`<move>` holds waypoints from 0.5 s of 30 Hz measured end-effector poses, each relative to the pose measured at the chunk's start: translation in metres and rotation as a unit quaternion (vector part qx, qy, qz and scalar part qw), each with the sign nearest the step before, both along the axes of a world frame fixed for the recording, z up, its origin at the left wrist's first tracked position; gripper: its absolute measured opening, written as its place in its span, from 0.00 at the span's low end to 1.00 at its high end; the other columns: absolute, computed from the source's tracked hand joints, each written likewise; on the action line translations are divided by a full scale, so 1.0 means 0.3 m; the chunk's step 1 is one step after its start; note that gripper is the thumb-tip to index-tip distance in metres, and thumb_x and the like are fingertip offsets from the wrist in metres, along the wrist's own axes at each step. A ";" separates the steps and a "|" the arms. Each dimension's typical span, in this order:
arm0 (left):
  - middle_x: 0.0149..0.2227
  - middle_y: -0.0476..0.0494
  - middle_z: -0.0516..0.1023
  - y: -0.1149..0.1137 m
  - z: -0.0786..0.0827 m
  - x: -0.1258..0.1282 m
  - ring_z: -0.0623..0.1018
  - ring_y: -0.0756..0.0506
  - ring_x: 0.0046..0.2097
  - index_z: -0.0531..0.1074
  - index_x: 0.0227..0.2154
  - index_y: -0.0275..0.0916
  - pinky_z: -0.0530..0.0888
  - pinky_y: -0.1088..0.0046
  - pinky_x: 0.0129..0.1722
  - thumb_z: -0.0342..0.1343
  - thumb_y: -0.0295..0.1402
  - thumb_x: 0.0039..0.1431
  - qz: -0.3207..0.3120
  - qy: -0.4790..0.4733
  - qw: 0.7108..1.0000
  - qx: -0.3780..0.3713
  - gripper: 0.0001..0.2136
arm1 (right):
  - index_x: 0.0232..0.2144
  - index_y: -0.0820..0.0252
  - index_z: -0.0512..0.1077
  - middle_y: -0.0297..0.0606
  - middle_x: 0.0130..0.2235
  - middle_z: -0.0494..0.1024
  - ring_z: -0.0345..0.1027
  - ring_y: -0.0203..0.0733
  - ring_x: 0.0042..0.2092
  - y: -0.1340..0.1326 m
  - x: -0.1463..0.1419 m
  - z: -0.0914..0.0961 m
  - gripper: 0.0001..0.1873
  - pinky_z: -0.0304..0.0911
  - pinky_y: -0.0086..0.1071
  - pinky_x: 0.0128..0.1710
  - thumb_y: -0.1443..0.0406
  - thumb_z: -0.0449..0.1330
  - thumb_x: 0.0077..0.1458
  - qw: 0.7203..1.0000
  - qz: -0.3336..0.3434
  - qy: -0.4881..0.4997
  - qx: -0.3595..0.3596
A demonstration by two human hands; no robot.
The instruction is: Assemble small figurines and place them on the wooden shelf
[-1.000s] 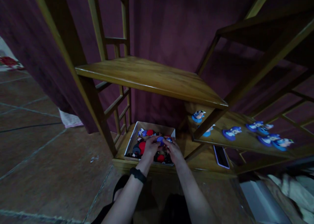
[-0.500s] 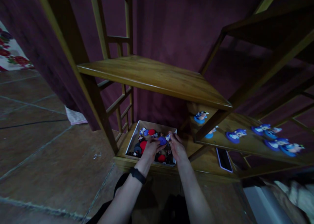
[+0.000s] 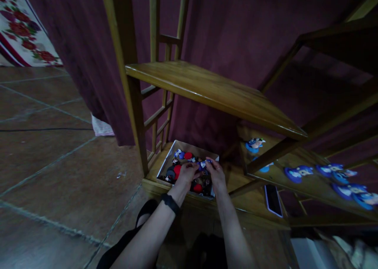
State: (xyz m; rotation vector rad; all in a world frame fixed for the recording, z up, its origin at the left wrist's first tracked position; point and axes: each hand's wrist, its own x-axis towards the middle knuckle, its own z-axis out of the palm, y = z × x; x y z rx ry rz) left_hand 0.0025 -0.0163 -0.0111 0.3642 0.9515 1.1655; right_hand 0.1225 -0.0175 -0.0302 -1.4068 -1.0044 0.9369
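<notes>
Both hands are over a shallow open box (image 3: 165, 161) on the low wooden shelf. Between them is a small blue-and-white figurine (image 3: 202, 165) on a round base. My left hand (image 3: 188, 174), with a black band on its wrist, has its fingers closed at the figurine's left side. My right hand (image 3: 217, 174) pinches it from the right. Several more figurines with red, blue and dark bases lie jumbled in the box, among them one with a red base (image 3: 188, 155). My hands hide part of the contents.
A wooden shelf board (image 3: 206, 84) juts out above the box, beside an upright post (image 3: 134, 123). Several blue-based figurines (image 3: 298, 173) stand on the shelf to the right. A phone (image 3: 273, 200) lies below them. A white box (image 3: 307, 253) is at lower right.
My view has swung a little to the left. The figurine between my hands has turned: its round purple-blue base faced me before, and now its blue-and-white body shows.
</notes>
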 end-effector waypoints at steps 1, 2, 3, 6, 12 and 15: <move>0.20 0.49 0.70 0.000 0.000 -0.002 0.73 0.52 0.25 0.67 0.20 0.32 0.76 0.67 0.33 0.62 0.25 0.41 0.001 -0.002 1.000 0.001 0.08 | 0.39 0.53 0.73 0.34 0.39 0.76 0.67 0.40 0.41 0.000 0.001 -0.001 0.20 0.62 0.32 0.41 0.55 0.59 0.42 1.000 0.002 0.008 -0.005; 0.21 0.48 0.70 0.001 -0.002 -0.004 0.73 0.52 0.25 0.67 0.20 0.32 0.76 0.67 0.33 0.63 0.26 0.40 0.001 -0.004 1.000 0.003 0.08 | 0.39 0.54 0.73 0.34 0.39 0.76 0.67 0.40 0.40 0.000 0.002 -0.001 0.20 0.62 0.32 0.41 0.55 0.59 0.42 1.000 0.006 0.018 -0.011; 0.21 0.48 0.71 0.002 -0.004 -0.006 0.73 0.52 0.25 0.67 0.19 0.31 0.76 0.68 0.33 0.64 0.28 0.40 -0.001 -0.005 1.000 0.006 0.09 | 0.39 0.54 0.73 0.34 0.38 0.76 0.68 0.40 0.40 0.000 0.003 0.000 0.20 0.62 0.32 0.40 0.55 0.59 0.43 0.999 0.013 0.030 -0.016; 0.22 0.46 0.72 0.005 -0.014 -0.011 0.73 0.51 0.25 0.69 0.20 0.31 0.76 0.70 0.30 0.65 0.30 0.38 -0.014 -0.004 1.000 0.008 0.10 | 0.39 0.56 0.72 0.35 0.38 0.76 0.68 0.40 0.38 0.003 0.006 0.004 0.20 0.63 0.33 0.40 0.55 0.60 0.42 0.998 0.035 0.054 -0.023; 0.20 0.46 0.72 0.004 -0.017 -0.016 0.73 0.51 0.24 0.71 0.20 0.30 0.76 0.73 0.28 0.66 0.32 0.36 -0.007 0.000 1.000 0.010 0.12 | 0.37 0.54 0.73 0.33 0.39 0.76 0.68 0.41 0.41 0.009 0.015 0.005 0.18 0.62 0.34 0.43 0.56 0.61 0.41 0.999 0.037 0.004 -0.020; 0.20 0.45 0.73 0.002 -0.011 -0.018 0.73 0.51 0.24 0.70 0.20 0.30 0.76 0.73 0.27 0.67 0.33 0.35 -0.007 0.002 1.000 0.002 0.13 | 0.38 0.54 0.73 0.34 0.39 0.76 0.67 0.40 0.41 0.006 0.023 0.005 0.18 0.61 0.34 0.44 0.56 0.60 0.42 0.998 0.059 0.005 -0.015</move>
